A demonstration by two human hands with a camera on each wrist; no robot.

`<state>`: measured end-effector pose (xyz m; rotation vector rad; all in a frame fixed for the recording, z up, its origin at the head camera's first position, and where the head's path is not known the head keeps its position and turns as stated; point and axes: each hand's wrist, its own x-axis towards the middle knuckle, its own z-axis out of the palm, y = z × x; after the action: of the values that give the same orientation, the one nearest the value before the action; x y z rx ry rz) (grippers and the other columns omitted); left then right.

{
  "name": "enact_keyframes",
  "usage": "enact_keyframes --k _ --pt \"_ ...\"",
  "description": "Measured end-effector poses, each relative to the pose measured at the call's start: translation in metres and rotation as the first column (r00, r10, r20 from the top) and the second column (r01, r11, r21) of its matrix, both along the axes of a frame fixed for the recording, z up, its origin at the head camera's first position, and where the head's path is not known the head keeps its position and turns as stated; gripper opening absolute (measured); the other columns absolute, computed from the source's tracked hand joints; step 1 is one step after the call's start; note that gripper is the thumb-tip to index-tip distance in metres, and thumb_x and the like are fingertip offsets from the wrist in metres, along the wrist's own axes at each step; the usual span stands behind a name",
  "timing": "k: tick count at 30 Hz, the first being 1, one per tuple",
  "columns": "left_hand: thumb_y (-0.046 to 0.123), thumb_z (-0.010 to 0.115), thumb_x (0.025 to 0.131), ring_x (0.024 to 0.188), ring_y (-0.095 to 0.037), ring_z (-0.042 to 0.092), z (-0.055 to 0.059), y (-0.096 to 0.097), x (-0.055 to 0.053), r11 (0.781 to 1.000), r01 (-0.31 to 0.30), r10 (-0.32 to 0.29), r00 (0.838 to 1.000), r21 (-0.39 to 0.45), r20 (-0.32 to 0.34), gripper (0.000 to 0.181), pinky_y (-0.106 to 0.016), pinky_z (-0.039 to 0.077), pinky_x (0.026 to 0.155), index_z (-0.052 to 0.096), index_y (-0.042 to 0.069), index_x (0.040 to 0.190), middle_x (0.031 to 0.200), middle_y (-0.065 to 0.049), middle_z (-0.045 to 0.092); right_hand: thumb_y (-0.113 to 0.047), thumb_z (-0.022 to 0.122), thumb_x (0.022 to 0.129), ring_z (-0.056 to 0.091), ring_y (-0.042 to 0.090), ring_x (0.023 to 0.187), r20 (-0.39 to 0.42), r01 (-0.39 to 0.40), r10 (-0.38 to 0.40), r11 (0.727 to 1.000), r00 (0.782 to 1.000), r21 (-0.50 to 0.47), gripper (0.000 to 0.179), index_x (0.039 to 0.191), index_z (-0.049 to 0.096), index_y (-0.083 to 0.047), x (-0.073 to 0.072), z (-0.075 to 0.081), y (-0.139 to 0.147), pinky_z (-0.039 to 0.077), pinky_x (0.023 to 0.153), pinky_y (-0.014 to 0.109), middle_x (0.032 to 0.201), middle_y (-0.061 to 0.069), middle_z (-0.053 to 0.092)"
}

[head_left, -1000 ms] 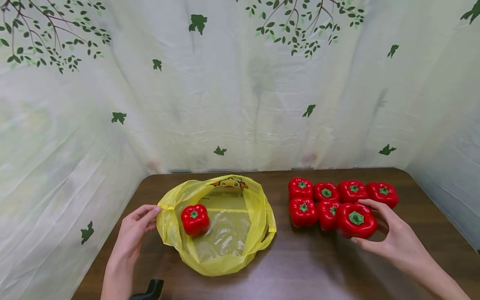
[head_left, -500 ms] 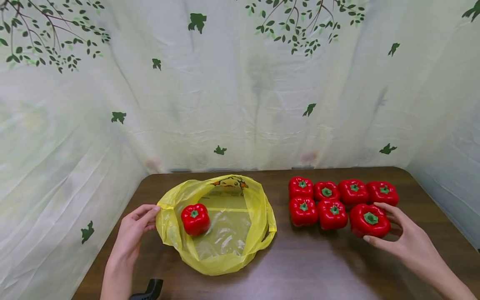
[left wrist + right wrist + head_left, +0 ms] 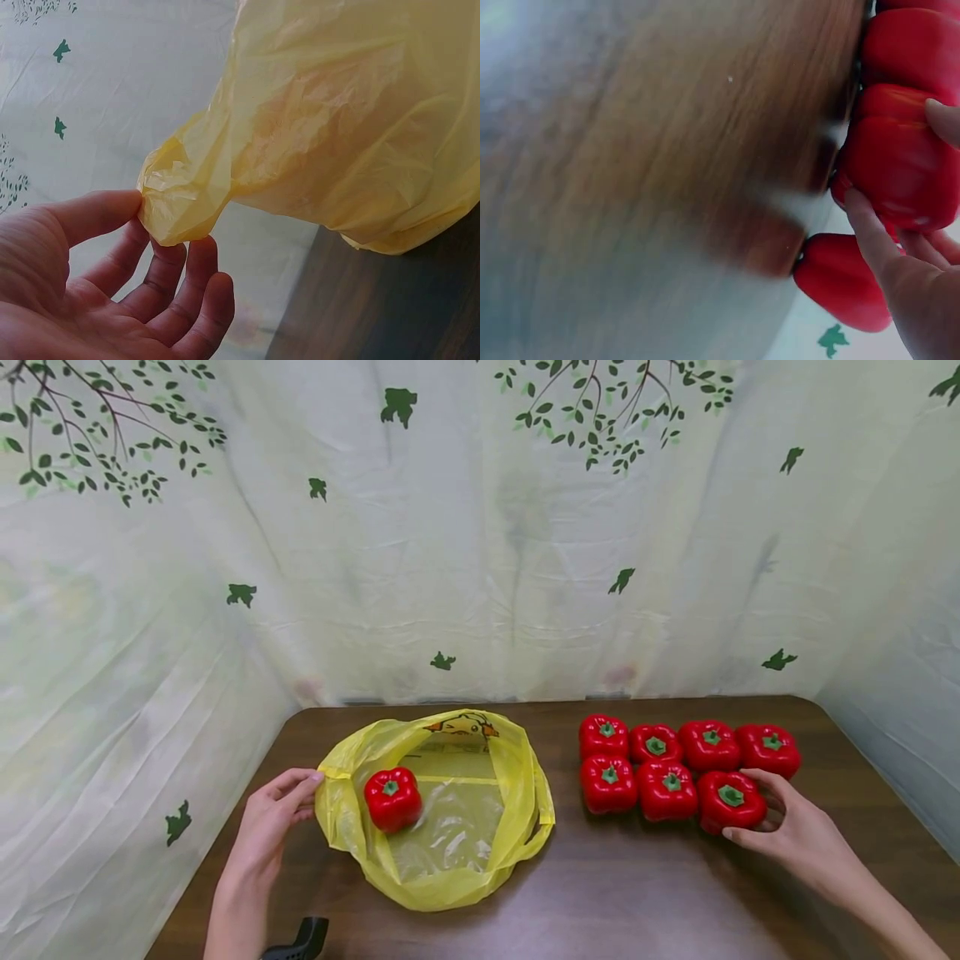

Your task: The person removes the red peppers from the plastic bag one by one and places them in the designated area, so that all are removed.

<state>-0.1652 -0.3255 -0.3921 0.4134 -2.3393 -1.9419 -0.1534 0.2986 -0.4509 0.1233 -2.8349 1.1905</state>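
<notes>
A yellow plastic bag (image 3: 517, 852) stands with its mouth wide, a red bell pepper (image 3: 393, 799) inside it at the left. My left hand (image 3: 266, 827) pinches the bag's left edge; the left wrist view shows thumb and fingertips on the gathered plastic (image 3: 184, 195). At the right, my right hand (image 3: 806, 839) grips another red bell pepper (image 3: 723, 806) from its right side, its green stem facing up. This pepper is at the right end of the front row, close beside its neighbour. In the right wrist view, thumb and fingers span the gripped pepper (image 3: 904, 161).
Several more red bell peppers (image 3: 667, 793) sit in two close rows on the brown wooden table (image 3: 600, 893). A black object (image 3: 303, 937) shows at the near edge beside the left forearm. A leaf-patterned curtain (image 3: 510, 593) hangs behind and at the sides.
My right hand first moved the gripped pepper rightward, away from overlapping its neighbour, then slightly left and down into line with the front row. The left hand and bag have stayed put.
</notes>
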Motion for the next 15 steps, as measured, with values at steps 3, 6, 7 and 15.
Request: enact_keyframes --k 3,6,7,15 --pt "0.034 0.067 0.095 0.084 -0.012 0.062 0.0002 0.0000 0.0001 1.000 0.001 -0.001 1.000 -0.002 0.009 0.022 -0.026 0.053 0.075 0.070 0.012 0.101 0.093 0.007 0.064 -0.033 0.086 0.076 0.062 0.040 0.102 -0.018 0.001 -0.001 1.000 1.000 0.027 0.086 0.142 0.039 -0.003 -0.0029 -0.0024 0.0006 0.052 0.067 0.019 0.133 0.025 0.049" --pt "0.033 0.067 0.095 0.084 -0.012 0.062 0.0003 -0.0001 -0.0003 1.000 -0.007 0.007 1.000 0.008 0.020 0.021 -0.026 0.053 0.076 0.070 0.013 0.100 0.093 0.007 0.064 -0.032 0.087 0.075 0.060 0.033 0.101 -0.057 0.008 -0.006 0.999 0.998 0.046 0.086 0.141 0.041 -0.003 -0.0042 -0.0048 0.0003 0.052 0.066 0.020 0.131 0.023 0.050" --pt "0.033 0.067 0.095 0.084 -0.012 0.062 0.0002 -0.0001 -0.0004 1.000 -0.011 0.011 1.000 0.010 0.024 0.021 -0.026 0.053 0.076 0.070 0.014 0.100 0.093 0.007 0.064 -0.031 0.087 0.075 0.058 0.032 0.102 -0.069 0.009 -0.006 0.999 0.998 0.048 0.086 0.141 0.042 -0.003 -0.0045 -0.0054 0.0000 0.052 0.067 0.019 0.131 0.023 0.050" --pt "0.034 0.066 0.095 0.084 -0.013 0.061 -0.0014 -0.0009 -0.0005 1.000 -0.011 0.012 1.000 -0.002 0.029 0.023 -0.026 0.053 0.076 0.069 0.012 0.102 0.093 0.006 0.064 -0.022 0.086 0.077 0.062 0.035 0.102 -0.111 -0.010 0.007 1.000 0.994 -0.027 0.085 0.143 0.037 0.001 -0.0038 -0.0040 0.0002 0.052 0.067 0.017 0.130 0.024 0.048"
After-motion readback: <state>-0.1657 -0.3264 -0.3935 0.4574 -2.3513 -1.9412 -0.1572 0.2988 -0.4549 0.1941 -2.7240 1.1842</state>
